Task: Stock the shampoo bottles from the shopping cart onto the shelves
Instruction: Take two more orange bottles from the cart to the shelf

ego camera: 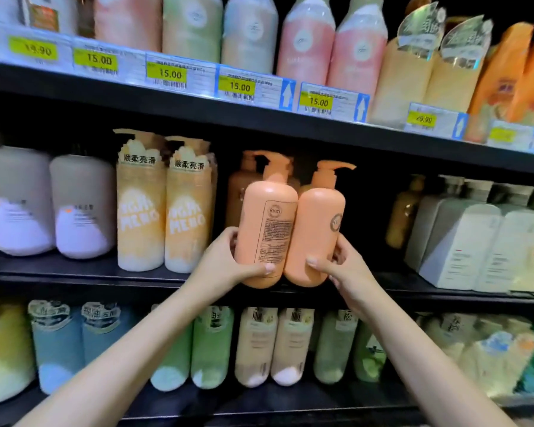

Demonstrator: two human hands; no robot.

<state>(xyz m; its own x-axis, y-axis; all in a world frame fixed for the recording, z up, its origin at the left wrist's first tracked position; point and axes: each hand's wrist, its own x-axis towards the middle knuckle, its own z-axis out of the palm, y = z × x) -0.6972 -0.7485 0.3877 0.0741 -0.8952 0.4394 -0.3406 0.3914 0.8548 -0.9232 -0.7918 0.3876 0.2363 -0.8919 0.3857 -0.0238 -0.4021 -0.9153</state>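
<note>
Both hands are holding 2 peach pump bottles side by side, touching, right at the front edge of the middle shelf [74,269]. The left hand [228,260] is curling around the left bottle [267,229], label panel facing out, and the right hand [341,268] is gripping the right bottle [316,235]. Another peach bottle [238,186] is sitting behind them, with yellow bottles [164,211] just to the left.

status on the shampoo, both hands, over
Left hand grips left orange pump bottle, right hand grips right orange pump bottle. Bottles touching, at middle shelf gap. Another orange bottle stands behind.
</note>
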